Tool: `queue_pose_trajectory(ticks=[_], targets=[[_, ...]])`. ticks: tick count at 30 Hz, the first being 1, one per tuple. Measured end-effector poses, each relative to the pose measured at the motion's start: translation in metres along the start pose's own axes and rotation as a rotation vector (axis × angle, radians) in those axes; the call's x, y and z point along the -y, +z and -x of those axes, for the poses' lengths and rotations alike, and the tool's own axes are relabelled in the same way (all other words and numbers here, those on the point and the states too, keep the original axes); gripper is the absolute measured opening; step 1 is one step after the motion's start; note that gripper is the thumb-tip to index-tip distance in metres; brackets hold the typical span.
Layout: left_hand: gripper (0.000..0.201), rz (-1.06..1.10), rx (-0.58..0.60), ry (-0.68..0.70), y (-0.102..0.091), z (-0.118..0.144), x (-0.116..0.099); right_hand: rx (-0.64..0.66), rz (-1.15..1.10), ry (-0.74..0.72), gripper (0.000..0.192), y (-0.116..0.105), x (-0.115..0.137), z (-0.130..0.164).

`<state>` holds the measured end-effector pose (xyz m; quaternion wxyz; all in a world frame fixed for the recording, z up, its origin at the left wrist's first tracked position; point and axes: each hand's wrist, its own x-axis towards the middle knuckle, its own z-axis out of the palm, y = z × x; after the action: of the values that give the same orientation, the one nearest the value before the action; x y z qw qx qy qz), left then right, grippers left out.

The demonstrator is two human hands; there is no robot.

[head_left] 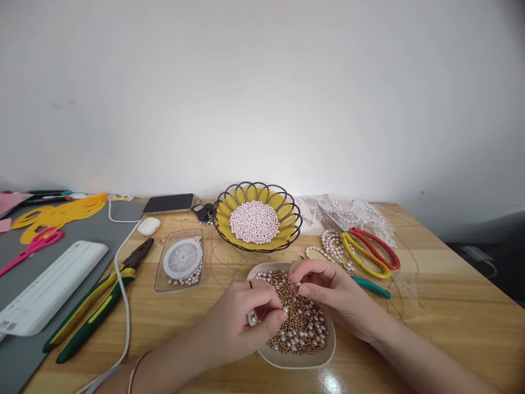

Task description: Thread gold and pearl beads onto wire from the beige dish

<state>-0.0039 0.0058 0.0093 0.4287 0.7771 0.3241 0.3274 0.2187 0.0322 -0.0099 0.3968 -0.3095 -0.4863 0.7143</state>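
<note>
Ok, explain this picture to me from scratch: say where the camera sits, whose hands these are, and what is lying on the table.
There is only one picture, taken by a camera worn on a person's head, looking forward and down, so the two bare hands reaching in from the bottom are that person's own.

The left hand and the right hand meet over a shallow white dish filled with gold and pearl beads. The fingers of both pinch something small; it looks like a bead, though it is too tiny to be sure.

Everything rests on a wooden table. Behind the dish stands a black wire basket with a yellow liner, holding pale pink beads. To the right lie red-and-yellow scissors and strung pearls. To the left are a clear box with a spool of thread, green-handled pliers and a phone.
</note>
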Motion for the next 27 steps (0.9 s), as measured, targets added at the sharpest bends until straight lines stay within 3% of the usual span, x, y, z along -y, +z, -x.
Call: queue_pose_trajectory(ticks=[14, 27], targets=[[0.018, -0.016, 0.024, -0.023, 0.0023, 0.001, -0.0004, 0.08, 0.063, -0.074, 0.01, -0.0001, -0.0008, -0.0001], [0.019, -0.015, 0.028, -0.021, 0.0018, 0.0015, -0.0004, 0.079, 0.069, -0.059, 0.009, -0.0023, -0.0011, 0.0006]])
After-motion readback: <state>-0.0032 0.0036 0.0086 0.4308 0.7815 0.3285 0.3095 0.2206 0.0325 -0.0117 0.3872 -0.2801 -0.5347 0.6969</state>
